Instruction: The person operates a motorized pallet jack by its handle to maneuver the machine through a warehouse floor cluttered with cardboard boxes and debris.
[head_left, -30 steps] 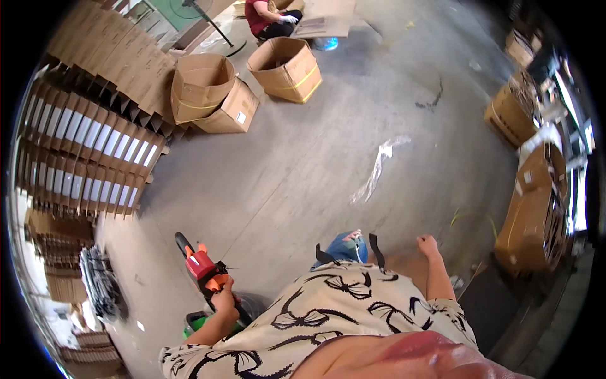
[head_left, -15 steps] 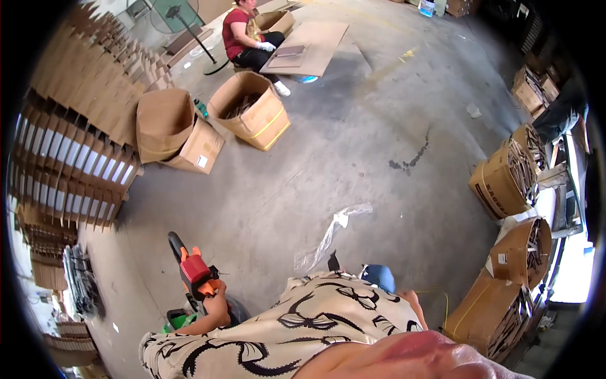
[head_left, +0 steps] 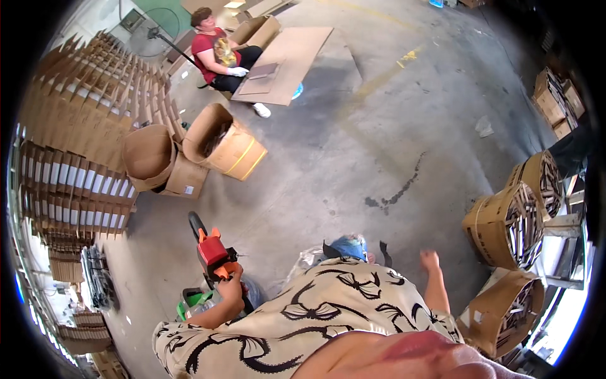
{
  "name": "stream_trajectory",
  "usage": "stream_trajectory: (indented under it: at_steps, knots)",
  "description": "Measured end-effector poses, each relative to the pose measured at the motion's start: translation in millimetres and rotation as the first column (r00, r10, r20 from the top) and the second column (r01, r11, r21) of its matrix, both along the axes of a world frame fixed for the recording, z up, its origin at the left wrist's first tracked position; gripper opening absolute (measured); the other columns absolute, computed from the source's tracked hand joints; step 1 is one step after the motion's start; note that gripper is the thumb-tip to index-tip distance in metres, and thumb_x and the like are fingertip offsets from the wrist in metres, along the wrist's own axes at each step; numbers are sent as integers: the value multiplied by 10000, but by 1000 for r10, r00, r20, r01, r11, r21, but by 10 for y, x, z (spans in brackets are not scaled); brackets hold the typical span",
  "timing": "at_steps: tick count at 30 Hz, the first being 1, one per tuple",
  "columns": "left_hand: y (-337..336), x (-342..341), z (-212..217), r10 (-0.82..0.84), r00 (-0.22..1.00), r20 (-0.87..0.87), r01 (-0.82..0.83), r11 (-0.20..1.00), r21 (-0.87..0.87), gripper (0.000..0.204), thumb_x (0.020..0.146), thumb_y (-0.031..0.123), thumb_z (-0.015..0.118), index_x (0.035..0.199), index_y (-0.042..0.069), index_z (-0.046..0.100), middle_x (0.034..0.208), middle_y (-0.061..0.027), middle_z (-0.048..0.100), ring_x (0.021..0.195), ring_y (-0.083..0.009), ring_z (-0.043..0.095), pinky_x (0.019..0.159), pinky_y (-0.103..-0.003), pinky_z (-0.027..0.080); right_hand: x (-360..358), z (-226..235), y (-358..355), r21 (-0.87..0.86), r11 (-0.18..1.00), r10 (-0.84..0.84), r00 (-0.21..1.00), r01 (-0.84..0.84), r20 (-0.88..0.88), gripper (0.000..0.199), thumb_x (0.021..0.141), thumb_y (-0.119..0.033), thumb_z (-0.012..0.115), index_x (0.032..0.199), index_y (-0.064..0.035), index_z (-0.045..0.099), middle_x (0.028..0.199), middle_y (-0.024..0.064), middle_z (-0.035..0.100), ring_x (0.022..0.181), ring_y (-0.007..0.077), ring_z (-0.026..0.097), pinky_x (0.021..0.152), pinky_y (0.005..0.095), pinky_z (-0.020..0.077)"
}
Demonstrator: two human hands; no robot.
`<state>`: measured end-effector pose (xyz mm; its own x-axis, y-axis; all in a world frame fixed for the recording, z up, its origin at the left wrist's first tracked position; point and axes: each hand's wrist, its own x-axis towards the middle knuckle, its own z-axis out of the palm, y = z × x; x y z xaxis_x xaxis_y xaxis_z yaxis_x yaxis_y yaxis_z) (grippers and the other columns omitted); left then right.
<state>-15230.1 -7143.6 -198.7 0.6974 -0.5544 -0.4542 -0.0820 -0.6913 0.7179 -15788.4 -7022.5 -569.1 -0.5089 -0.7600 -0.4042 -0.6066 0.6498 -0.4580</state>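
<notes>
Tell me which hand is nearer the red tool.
Left. The left hand grips the red tool near its orange part; the right hand is well apart, off to its right.

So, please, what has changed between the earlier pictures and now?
The right hand, barely visible half a second ago, has swung out into view. The clear plastic strip appears lower in view, beside the blue-clad leg. The left hand still grips the red and black tool.

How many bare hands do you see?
2: the left hand on the red-and-orange device, and the right hand beside the patterned shirt. The seated co-worker shows a white glove; another hand may be hidden.
</notes>
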Motion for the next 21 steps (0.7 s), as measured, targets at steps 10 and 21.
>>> stream_trajectory:
  at_steps: [10,21]
  knots:
    - [-1245,-2773,-162,-12,997,80,7,998,68,367,707,308,743,836,43,524,494,-19,445,344,-153,439,331,-284,343,-2431,743,-2308,-24,994,107,988,-105,111,328,805,-356,518,810,-51,639,800,190,622,785,382,592,709,434,471]
    - [-2964,-5723,-57,-60,979,194,61,998,1,387,714,341,729,829,19,547,520,-33,485,340,-157,462,335,-298,360,-5165,277,-2038,400,912,-66,935,-85,350,360,793,-344,536,686,-10,615,597,128,597,532,197,594,516,355,462]
